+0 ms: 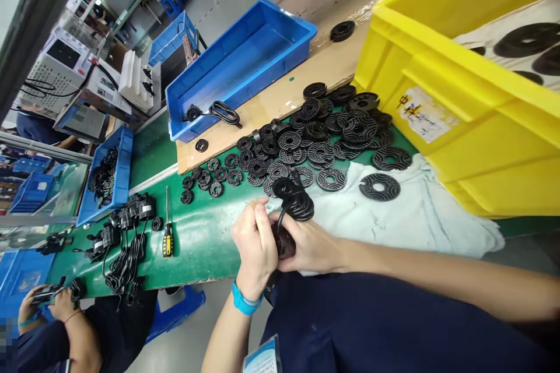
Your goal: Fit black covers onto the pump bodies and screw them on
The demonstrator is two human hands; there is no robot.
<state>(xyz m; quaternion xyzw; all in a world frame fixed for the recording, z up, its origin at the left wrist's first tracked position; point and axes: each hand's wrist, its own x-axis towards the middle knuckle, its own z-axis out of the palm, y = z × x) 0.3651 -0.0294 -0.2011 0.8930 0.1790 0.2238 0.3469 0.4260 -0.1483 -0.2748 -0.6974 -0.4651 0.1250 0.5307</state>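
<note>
Both my hands meet just off the near edge of the green belt (205, 239). My left hand (255, 245), with a blue wristband, is closed on a small black part (284, 243) with a coiled black cable (297, 201) running off it. My right hand (311, 245) cups the same part from the other side, fingers wrapped round it. The cable coil lies on a white cloth (406, 215). Beyond it a heap of black perforated discs (315, 140) is spread over the belt and a cardboard sheet (284, 93).
A big yellow bin (459, 87) stands at the right. A blue tray (245, 64) holds one cable. A yellow-handled screwdriver (167, 239) and several wired black parts (126, 233) lie at left. Another person's hands (48, 303) work at the lower left.
</note>
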